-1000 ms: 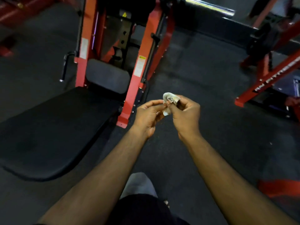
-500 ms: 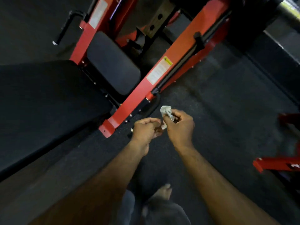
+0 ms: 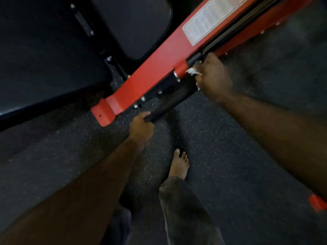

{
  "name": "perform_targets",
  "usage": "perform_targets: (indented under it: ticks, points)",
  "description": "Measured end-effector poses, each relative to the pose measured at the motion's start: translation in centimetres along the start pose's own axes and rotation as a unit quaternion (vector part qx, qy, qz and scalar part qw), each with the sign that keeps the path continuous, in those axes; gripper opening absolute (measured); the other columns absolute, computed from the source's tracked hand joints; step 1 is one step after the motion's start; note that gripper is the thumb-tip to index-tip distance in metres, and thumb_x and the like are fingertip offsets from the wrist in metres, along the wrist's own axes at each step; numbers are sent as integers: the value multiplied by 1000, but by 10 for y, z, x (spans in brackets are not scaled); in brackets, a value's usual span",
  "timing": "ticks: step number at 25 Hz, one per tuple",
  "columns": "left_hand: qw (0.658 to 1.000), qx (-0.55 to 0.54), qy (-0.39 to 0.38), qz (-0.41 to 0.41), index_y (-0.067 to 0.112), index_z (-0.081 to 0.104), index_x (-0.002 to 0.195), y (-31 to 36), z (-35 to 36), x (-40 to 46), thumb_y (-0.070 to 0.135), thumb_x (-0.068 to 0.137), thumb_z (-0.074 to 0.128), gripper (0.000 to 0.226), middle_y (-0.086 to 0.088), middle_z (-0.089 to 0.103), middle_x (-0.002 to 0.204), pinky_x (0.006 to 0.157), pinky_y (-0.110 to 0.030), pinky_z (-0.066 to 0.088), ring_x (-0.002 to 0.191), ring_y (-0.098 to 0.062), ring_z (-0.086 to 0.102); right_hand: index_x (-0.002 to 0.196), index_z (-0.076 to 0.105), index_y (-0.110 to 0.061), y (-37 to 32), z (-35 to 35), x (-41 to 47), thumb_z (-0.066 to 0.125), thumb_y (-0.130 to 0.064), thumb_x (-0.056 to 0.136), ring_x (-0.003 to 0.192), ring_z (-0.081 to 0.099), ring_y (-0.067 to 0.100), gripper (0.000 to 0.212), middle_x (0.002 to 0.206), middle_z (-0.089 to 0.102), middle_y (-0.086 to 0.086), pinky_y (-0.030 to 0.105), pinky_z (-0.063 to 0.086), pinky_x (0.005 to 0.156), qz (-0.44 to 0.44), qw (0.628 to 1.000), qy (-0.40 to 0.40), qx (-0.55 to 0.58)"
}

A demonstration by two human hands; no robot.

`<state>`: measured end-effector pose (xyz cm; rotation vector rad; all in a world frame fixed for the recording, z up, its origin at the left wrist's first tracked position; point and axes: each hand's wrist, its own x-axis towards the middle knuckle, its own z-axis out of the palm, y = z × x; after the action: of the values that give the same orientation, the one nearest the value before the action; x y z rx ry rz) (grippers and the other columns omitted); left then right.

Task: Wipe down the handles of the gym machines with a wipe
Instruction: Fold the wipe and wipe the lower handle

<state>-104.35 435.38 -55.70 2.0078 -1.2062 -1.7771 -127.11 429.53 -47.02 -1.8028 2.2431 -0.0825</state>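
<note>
Since 0.5 s ago: the hands have separated and both have reached the machine; earlier they met in mid-air over the floor, both pinching the wipe. The view has also closed in on the red frame beam (image 3: 155, 68). Right hand (image 3: 215, 77) now sits against the upper end of the black handle (image 3: 169, 103), just below the red collar (image 3: 180, 68) where the handle leaves the beam; its fingers are curled, bunching the white wipe (image 3: 193, 71) against the handle, and only a crumpled edge of the wipe shows at the knuckles and a sliver below the hand. Left hand (image 3: 141, 127) is at the lower free end of the same handle, thumb and fingers curled round the tip. The handle runs diagonally, parallel to the beam and just beside it, above the speckled rubber floor (image 3: 221, 165). A white label (image 3: 210, 20) lies on the beam toward the top edge of the view. Black pads: a large one (image 3: 46, 55) at left and a smaller rounded one (image 3: 134, 23) behind the beam. A bare foot (image 3: 178, 167) stands on the floor below the handle, with a dark trouser leg (image 3: 184, 209) above it. A red piece (image 3: 316, 203) shows at the right edge of the view, partly hidden by the forearm. The picture is motion-blurred; finer detail is unreadable.
</note>
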Motion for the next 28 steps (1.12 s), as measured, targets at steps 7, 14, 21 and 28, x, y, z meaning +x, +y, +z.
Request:
perform_targets:
  ticks: [7, 14, 21, 28]
  points:
    - [1000, -23, 5, -9, 21, 54, 138, -36, 31, 42, -10, 87, 40, 61, -4, 57, 131, 101, -51, 49, 116, -34, 60, 103, 65, -1, -29, 54, -4, 55, -28, 92, 91, 63, 37, 31, 132, 49, 14, 38, 48, 77, 16, 992, -12, -128]
    - [993, -104, -16, -55, 31, 53, 139, -76, 30, 64, -11, 91, 42, 65, -11, 49, 146, 111, -52, 41, 133, -34, 48, 116, 57, 1, -68, 99, -43, 49, -12, 97, 75, 65, 31, 25, 134, 41, 19, 36, 40, 58, -157, 939, -220, -210]
    - [969, -221, 23, -106, 19, 47, 146, -76, 28, 57, -21, 91, 28, 70, 7, 34, 158, 117, -45, 34, 141, -21, 39, 114, 54, 3, -32, 35, -23, 43, -14, 99, 62, 56, 31, 25, 130, 39, 21, 35, 45, 54, -123, 935, -155, -293]
    - [869, -471, 35, -147, 8, 58, 133, -93, 12, 59, 0, 97, 33, 45, -12, 70, 120, 70, -24, 56, 94, -12, 72, 118, 62, -8, -125, 201, -54, 57, -18, 95, 69, 57, 13, 26, 126, 46, 21, 25, 50, 52, -240, 897, -279, -243]
